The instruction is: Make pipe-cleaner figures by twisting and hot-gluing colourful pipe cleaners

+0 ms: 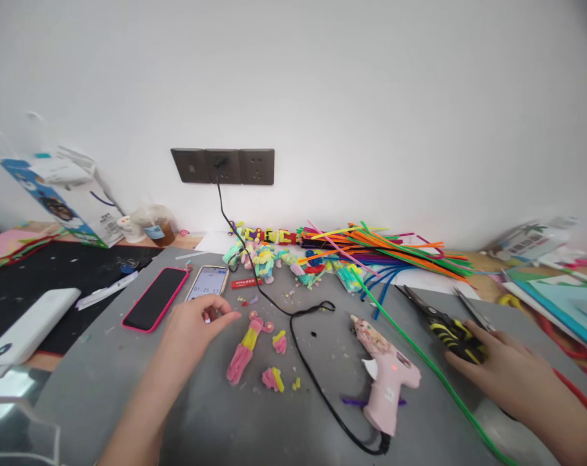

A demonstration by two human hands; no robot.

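My left hand (193, 327) hovers over the grey mat, its fingers loosely curled and the thumb apart from them; I see nothing held. Just right of it lies a pink and yellow pipe-cleaner figure (244, 349). Two small pink and yellow pipe-cleaner pieces (274, 379) rest beside that figure. On the right, my right hand (504, 369) grips the black and yellow handles of scissors (431, 314), whose dark blades point to the far left. Between the hands lies a pink hot glue gun (386, 382) with a small red light, nozzle pointing away. A long green pipe cleaner (419, 353) runs alongside.
A black cord (274, 301) runs from the wall socket (222, 166) across the mat (200, 414). Bundled pipe cleaners (385, 249) lie at the back. Two phones, one pink-edged (156, 299) and one showing a timer (208, 282), and a white power bank (31, 323) lie left.
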